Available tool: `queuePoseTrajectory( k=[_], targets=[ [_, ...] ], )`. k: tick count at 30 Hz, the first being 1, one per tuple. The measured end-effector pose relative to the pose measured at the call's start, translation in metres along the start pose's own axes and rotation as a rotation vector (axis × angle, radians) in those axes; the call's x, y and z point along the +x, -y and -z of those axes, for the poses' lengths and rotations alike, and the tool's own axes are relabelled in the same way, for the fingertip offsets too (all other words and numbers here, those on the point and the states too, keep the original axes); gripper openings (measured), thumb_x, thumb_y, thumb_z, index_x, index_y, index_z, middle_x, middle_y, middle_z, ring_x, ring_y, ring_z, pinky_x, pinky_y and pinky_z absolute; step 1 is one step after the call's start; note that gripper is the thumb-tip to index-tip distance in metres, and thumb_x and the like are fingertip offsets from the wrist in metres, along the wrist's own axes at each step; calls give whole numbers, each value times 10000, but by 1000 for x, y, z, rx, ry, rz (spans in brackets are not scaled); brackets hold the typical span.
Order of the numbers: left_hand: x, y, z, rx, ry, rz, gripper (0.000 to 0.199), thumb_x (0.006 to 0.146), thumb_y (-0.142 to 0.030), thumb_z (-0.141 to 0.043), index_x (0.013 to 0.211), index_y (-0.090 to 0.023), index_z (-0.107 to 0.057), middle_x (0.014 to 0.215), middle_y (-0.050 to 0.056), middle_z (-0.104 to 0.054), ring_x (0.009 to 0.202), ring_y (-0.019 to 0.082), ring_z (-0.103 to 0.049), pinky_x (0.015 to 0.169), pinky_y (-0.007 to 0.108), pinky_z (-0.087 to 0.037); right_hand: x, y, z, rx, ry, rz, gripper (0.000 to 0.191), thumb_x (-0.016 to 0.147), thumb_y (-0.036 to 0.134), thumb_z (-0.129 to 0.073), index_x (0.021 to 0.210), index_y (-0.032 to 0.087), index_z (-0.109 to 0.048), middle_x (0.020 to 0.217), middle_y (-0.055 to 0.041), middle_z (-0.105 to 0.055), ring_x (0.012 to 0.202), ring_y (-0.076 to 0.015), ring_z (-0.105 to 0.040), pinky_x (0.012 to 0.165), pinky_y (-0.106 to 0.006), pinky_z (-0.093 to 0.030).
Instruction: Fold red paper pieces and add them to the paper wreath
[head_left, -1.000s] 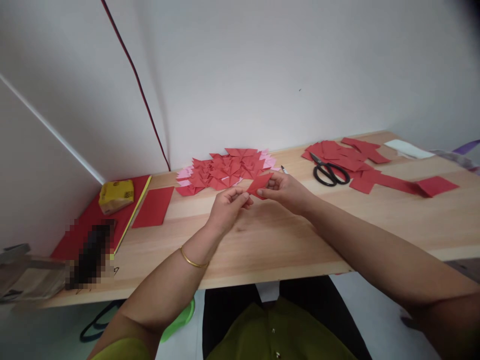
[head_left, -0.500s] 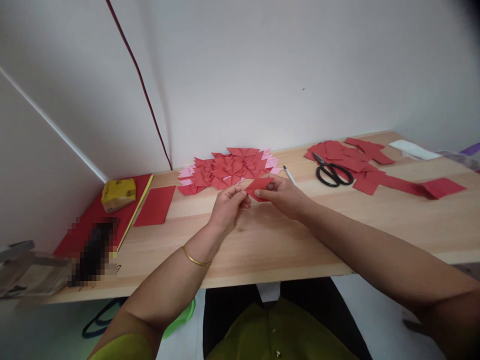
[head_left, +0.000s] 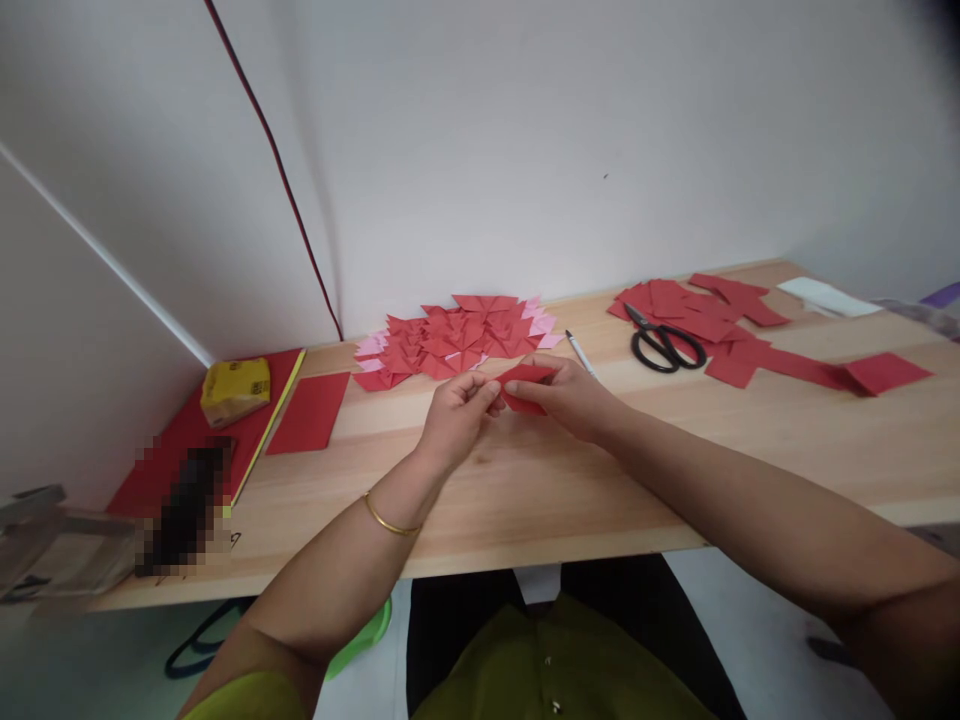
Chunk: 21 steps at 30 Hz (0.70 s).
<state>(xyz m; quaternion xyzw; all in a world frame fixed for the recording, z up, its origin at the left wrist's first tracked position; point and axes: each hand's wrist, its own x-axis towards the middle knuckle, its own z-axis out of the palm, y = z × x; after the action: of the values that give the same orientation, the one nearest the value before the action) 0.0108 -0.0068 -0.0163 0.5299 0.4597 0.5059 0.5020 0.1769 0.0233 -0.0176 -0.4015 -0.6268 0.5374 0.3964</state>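
Observation:
A small piece of red paper (head_left: 534,396) is held above the table between both hands. My left hand (head_left: 463,408) pinches its left end, with thumb and fingers closed. On the other side, my right hand (head_left: 564,392) grips the paper with its thumb on top and its fingers behind. Just beyond the hands lies a pile of folded red and pink paper pieces (head_left: 465,335). A white pen (head_left: 580,353) rests behind my right hand. The paper's exact folds are partly hidden by the fingers.
Black-handled scissors (head_left: 667,347) lie by a heap of red paper pieces (head_left: 694,310) at the right. At the left are a red sheet (head_left: 309,412), a yellow package (head_left: 236,390) and a blurred dark object (head_left: 187,505). A white strip (head_left: 829,298) sits far right.
The red paper has tilted between the fingers, and its upper corner no longer points up to the right. Both hands have stayed in nearly the same place.

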Motion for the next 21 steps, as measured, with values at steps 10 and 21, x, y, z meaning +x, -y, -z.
queuePoseTrajectory(
  k=[10,21],
  targets=[
    [3,6,1,-134,-20,105,187,683,-310,-689,730,-138,-631,591,2,-620,534,87,-547,571,223,-433,0,-1,0,106,44,101,206,739,305,-673,927,235,-628,845,11,-646,751,-130,-590,711,-280,-456],
    [5,4,3,-187,-34,155,126,632,-227,-643,583,-149,-557,469,-19,-566,429,70,-474,496,209,-363,2,-1,5,-12,117,268,130,765,321,-665,860,234,-684,974,-31,-675,938,-183,-612,877,-345,-465]
  ],
)
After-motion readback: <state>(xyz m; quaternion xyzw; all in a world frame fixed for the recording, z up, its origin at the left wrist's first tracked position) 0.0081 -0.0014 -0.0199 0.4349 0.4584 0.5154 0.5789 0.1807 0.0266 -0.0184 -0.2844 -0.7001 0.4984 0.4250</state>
